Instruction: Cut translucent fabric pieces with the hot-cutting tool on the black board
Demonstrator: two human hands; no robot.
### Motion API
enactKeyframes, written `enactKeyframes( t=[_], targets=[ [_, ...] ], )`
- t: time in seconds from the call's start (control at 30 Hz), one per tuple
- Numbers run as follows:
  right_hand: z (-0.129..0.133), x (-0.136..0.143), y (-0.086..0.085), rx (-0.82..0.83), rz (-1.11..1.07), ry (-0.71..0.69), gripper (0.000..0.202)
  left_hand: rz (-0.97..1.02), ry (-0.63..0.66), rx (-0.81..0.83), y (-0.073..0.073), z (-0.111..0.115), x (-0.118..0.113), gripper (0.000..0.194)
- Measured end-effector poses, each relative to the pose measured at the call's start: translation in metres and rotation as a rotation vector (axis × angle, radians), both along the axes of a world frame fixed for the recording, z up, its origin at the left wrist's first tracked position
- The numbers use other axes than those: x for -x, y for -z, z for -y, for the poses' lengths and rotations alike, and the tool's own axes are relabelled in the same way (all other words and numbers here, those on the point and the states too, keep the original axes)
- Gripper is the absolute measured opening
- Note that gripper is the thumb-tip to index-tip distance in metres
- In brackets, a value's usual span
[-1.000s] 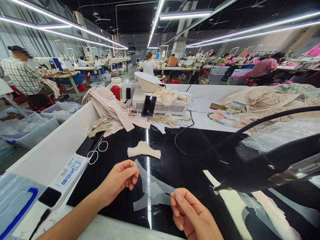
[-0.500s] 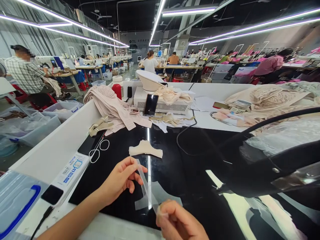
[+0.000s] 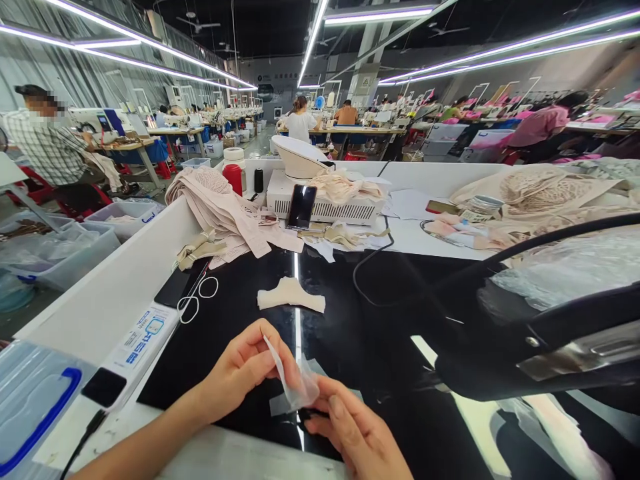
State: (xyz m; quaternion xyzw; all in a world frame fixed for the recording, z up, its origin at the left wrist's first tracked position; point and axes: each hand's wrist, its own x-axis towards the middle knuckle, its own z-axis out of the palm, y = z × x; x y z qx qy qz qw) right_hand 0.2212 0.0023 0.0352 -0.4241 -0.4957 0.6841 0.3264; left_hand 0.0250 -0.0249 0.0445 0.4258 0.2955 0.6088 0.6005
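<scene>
A thin translucent film piece [image 3: 289, 379] is stretched, bent and wrinkled, between my two hands above the black work surface [image 3: 220, 347]. My left hand [image 3: 247, 367] pinches its upper left end. At its lower right, the fingertips of my right hand [image 3: 353, 427] close on the other end. Beneath my hands, a second translucent sheet [image 3: 279, 405] lies flat, mostly covered by them. Just beyond, a small cream fabric piece [image 3: 290, 295] with a raised middle rests on the black surface, touched by neither hand.
On the right a dark machine arm [image 3: 500, 360] reaches over cream strips [image 3: 475, 420]. A black cable [image 3: 363, 270] curves behind. Beige fabric strips [image 3: 225, 207] and a propped phone [image 3: 302, 207] stand at the back. A white cord [image 3: 197, 303] lies left. Other people sit at sewing machines.
My right hand has moved up and closer to my left hand. The film, straight and taut before, now bends and bunches between them. The machine arm appears slightly further left.
</scene>
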Motion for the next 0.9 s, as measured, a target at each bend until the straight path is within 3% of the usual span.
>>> enactKeyframes(
  t=[0.1, 0.23, 0.47, 0.67, 0.9],
  targets=[
    [0.002, 0.01, -0.001, 0.043, -0.05, 0.039, 0.052, -0.099, 0.034, -0.029, -0.003, 0.003, -0.001, 0.03],
    [-0.001, 0.011, -0.013, -0.063, 0.001, 0.117, 0.04, -0.163, 0.07, -0.005, -0.007, 0.005, -0.004, 0.038],
    [-0.005, 0.005, -0.029, -0.16, 0.096, -0.008, 0.04, -0.125, 0.051, 0.221, 0.006, -0.003, -0.01, 0.037],
    [-0.009, 0.005, -0.025, -0.251, 0.219, -0.061, 0.034, -0.15, 0.138, 0.383, 0.007, 0.0, -0.021, 0.041],
    [-0.008, -0.011, -0.013, -0.233, 0.277, 0.056, 0.037, -0.196, 0.052, 0.48, 0.005, -0.001, -0.028, 0.04]
  ],
)
